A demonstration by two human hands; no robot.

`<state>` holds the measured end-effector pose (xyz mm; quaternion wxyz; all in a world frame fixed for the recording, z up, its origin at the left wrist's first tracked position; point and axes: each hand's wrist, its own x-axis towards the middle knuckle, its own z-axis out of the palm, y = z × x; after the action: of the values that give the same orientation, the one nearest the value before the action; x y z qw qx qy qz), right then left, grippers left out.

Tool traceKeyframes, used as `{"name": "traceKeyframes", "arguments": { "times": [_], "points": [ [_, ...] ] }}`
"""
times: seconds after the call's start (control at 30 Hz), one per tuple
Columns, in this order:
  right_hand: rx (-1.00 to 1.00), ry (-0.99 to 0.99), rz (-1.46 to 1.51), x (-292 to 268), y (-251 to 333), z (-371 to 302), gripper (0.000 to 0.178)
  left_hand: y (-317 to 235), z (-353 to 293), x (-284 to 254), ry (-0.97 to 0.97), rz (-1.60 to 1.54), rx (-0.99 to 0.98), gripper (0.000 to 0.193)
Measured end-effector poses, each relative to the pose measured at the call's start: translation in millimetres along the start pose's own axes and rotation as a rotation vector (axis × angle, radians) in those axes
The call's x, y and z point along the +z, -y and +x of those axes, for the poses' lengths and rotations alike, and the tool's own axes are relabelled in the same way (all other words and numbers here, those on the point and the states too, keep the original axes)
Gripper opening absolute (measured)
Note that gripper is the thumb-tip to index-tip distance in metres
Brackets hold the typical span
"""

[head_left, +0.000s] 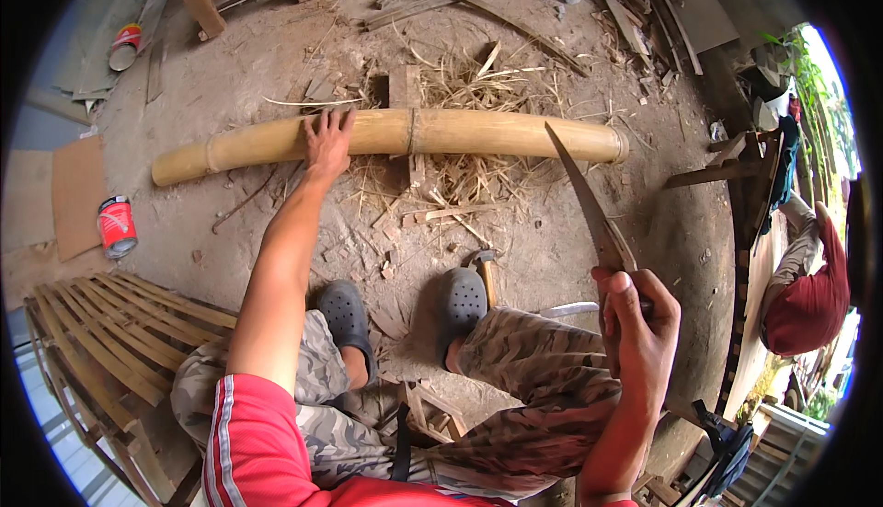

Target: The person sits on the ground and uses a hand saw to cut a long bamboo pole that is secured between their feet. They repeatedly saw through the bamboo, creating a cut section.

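Observation:
A thick yellow bamboo pole [497,132] lies crosswise on the ground in front of me, over a wooden block [404,86]. My left hand [327,144] rests on it left of the middle node, fingers spread. In my right hand [641,328] is a handsaw [591,208], gripped by its handle, which the fingers mostly hide. Its long blade tapers toward the pole's right part, and the tip overlaps the pole in view. Whether it touches the bamboo I cannot tell, and its teeth are not distinguishable.
Bamboo shavings [483,84] litter the dirt around the block. A hammer [485,272] and a curved blade [570,308] lie near my right foot. Red cans [118,228] and a slatted bamboo bench [120,328] are at left. Another person in dark red [808,312] is at right.

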<state>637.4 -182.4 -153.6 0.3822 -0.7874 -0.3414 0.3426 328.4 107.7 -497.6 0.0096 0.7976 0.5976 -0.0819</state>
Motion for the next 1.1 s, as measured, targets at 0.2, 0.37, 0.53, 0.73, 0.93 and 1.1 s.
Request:
{"name": "traceKeyframes", "arguments": {
  "times": [0.2, 0.37, 0.53, 0.73, 0.93, 1.1],
  "points": [
    [-0.096, 0.002, 0.015, 1, -6, 1, 0.027, -14, -8, 9, -0.039, -0.124, -0.154, 0.109],
    [-0.236, 0.063, -0.069, 22, -14, 15, 0.015, -29, -25, 19, -0.112, -0.297, -0.295, 0.118],
    [-0.641, 0.287, -0.722, 68, -29, 101, 0.012, -13, -25, 44, -0.311, -0.338, -0.104, 0.11],
    [-0.97, 0.173, -1.104, 188, -116, 256, 0.075, -64, -45, 42, -0.591, -0.615, -0.518, 0.086],
    [-0.978, 0.331, -1.32, 249, -113, 286, 0.108, -121, -49, 69, -0.004, -1.216, -0.594, 0.063],
    [-1.013, 0.339, -1.298, 256, -119, 310, 0.1, -156, -21, 54, 0.363, -0.789, -0.486, 0.086]
  ]
}}
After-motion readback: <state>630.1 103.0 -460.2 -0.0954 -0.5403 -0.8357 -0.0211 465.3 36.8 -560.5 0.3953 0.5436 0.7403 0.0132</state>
